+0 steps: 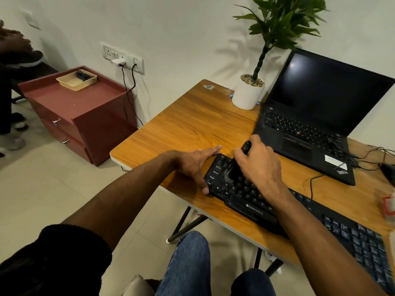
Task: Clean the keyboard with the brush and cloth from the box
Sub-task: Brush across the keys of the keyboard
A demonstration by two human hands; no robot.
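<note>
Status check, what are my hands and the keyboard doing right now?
Right hand gripping brush, bristles on keyboard. Left hand bracing its left end. Nothing blocking.

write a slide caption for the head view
Right hand brushes the keyboard with a brush while left hand steadies it.

Soft, even indoor light fills the frame, moderately bright on the pale wall point(181, 28) and dimmer toward the lower left. The plant point(280, 24) at upper right casts a faint, blurred leaf shadow on the wall to its left. A dull glare spot sits on the dark laptop point(324, 90) screen. The desk point(192, 124) shows a mild sheen. Wide-angle bending curves lines near the edges. The brush point(232, 171) bristles at centre are motion-blurred; the far right edge is smeared.
</note>
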